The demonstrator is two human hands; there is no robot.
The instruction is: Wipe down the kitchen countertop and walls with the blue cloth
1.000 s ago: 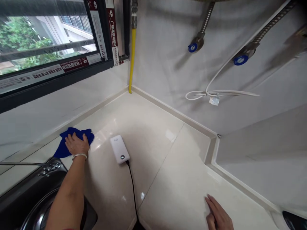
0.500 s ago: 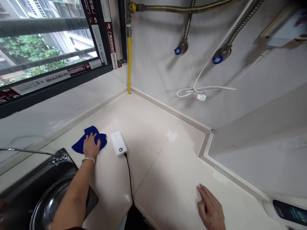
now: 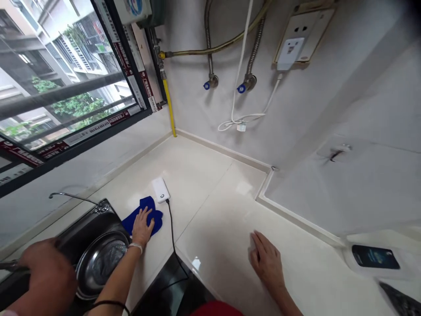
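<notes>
My left hand (image 3: 142, 227), with a pale bracelet at the wrist, lies flat on a dark blue cloth (image 3: 158, 221), its fingers spread. The cloth rests on the cream countertop beside a sink. Just beyond it lies a white power bank (image 3: 160, 188) with a black cable (image 3: 173, 237) running from its near end down over the counter edge. Farther right, my right hand (image 3: 267, 259) is low over or on the countertop, fingers stretched out close together, holding nothing visible; whether it touches the surface is hard to tell.
At lower left, another person's blurred hand (image 3: 49, 274) is closed around a grey, rod-like object. A dark sink with a round steel basin (image 3: 87, 281) and thin faucet (image 3: 74, 195) stands there. A phone (image 3: 375, 256) lies far right. The wall carries a yellow pipe (image 3: 169, 107), valves and a socket (image 3: 291, 48).
The camera view has shifted, showing more wall and counter. My left hand and the cloth have moved nearer relative to the power bank. Another person's hand has entered at lower left.
</notes>
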